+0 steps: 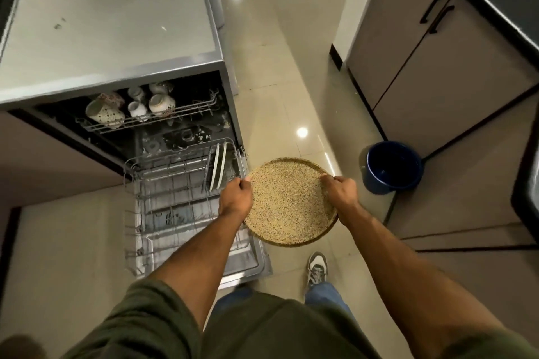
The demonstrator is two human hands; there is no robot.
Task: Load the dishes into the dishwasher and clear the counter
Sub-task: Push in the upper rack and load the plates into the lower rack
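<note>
A large round speckled beige plate [288, 201] is held in the air just right of the open dishwasher. My left hand [235, 198] grips its left rim and my right hand [339, 191] grips its right rim. The dishwasher's lower rack [163, 183] is pulled out over the open door, with two white plates [219, 167] standing on edge at its far right. The upper rack [151, 119] holds several patterned cups and small jugs upside down. The counter [110, 23] above the dishwasher shows only small specks.
A dark blue bucket [392, 166] stands on the tiled floor to the right, next to grey cabinet doors [431, 67] with black handles. My shoe [317, 268] is on the floor beside the dishwasher door. Open floor runs ahead between dishwasher and cabinets.
</note>
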